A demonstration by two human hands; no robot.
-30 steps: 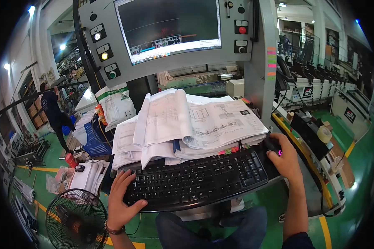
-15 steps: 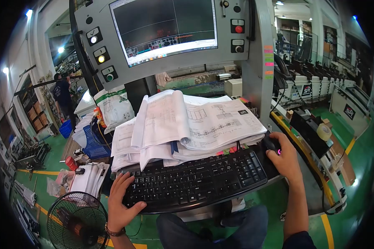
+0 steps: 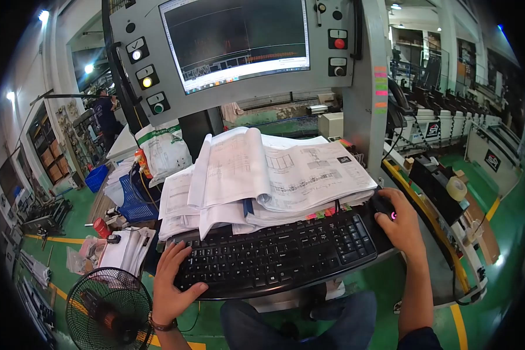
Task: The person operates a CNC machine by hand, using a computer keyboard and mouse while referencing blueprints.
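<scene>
Grey control panel [image 3: 321,79] stands at 12 o'clock in the view. Papers [image 3: 227,169] lie open in a stack at the dial's centre, below the panel. Lit screen [image 3: 233,41], set in the panel, shows a dark drawing. Black keyboard [image 3: 280,256] sits at 6, just in front of the papers. Fan [image 3: 108,306] at 8, beside the left forearm. Left hand [image 3: 172,291] at 7, on the keyboard's left end, thumb spread from the fingers. Right hand [image 3: 403,227] at 4; fingers curl over the mouse [image 3: 381,204] at 3.
</scene>
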